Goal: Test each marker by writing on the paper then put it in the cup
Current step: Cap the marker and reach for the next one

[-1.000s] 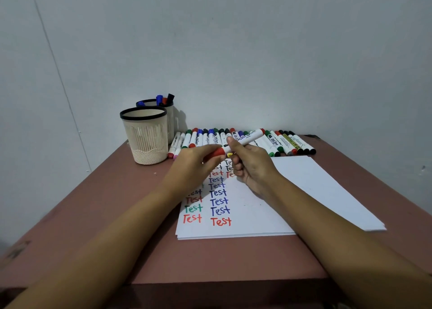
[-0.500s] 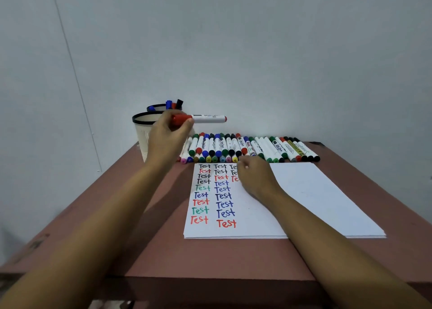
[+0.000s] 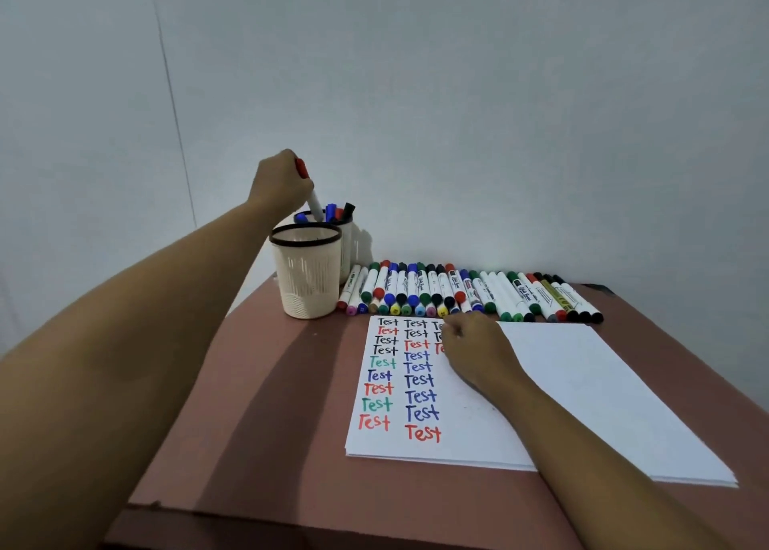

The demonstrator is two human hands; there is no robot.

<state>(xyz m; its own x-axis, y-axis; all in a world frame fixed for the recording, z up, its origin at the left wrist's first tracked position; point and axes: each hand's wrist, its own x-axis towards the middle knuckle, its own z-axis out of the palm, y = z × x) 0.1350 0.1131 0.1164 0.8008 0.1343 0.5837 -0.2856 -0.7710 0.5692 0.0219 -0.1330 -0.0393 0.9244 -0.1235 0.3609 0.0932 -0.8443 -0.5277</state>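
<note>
Looking down from the head camera, a red marker is gripped in the curled left hand, its lower end at the rim of the rear cup, behind the front cup. The paper is rested on by the loosely curled right hand. A row of markers is laid just beyond it.

Red marker in left hand now upright, lower end inside rear cup
</note>
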